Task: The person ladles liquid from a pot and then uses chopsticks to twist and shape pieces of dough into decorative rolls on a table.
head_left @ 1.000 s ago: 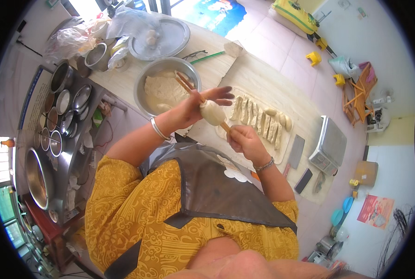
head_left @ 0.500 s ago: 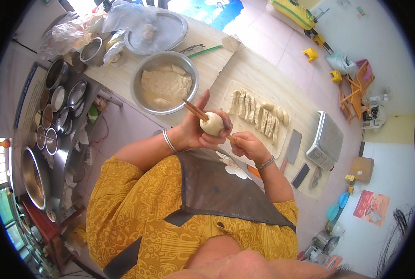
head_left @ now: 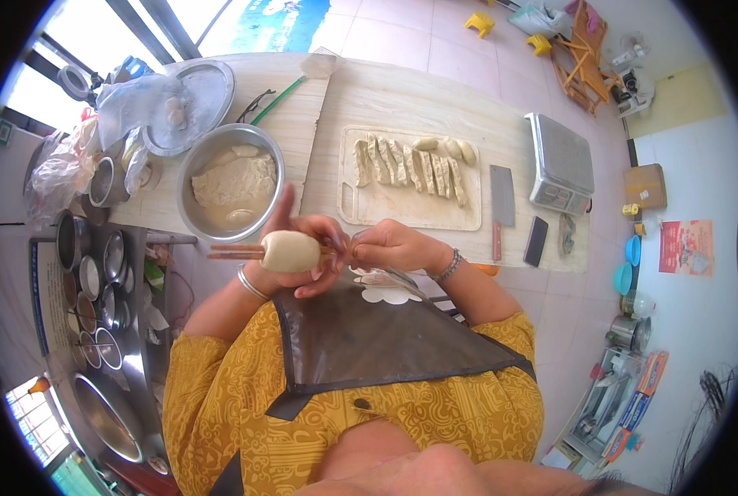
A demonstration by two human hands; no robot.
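Observation:
A smooth, pale lump of dough (head_left: 292, 251) is wrapped around a pair of wooden chopsticks (head_left: 235, 252), whose ends stick out to the left. My left hand (head_left: 312, 236) holds this dough from behind, thumb raised and fingertips at the chopsticks on its right side. There my right hand (head_left: 395, 245) pinches the other chopstick ends between thumb and fingers. Beyond my hands, a cream cutting board (head_left: 385, 209) bears a row of dough strips (head_left: 410, 168) and several smooth rolled pieces (head_left: 451, 148). A metal basin (head_left: 188, 178) at left holds a dough mass (head_left: 235, 180) in cloudy liquid.
A cleaver (head_left: 502, 197), a phone (head_left: 536, 241) and a scale (head_left: 561, 157) lie right of the board. Behind the basin are a metal lid (head_left: 220, 83), glasses (head_left: 257, 105) and a green-handled tool (head_left: 278, 101). Metal bowls (head_left: 114, 252) crowd a counter at left.
The dough and chopsticks have turned from slanting to nearly level, and the dough's long side now shows. Both hands have shifted left in the picture, as the whole view has swung.

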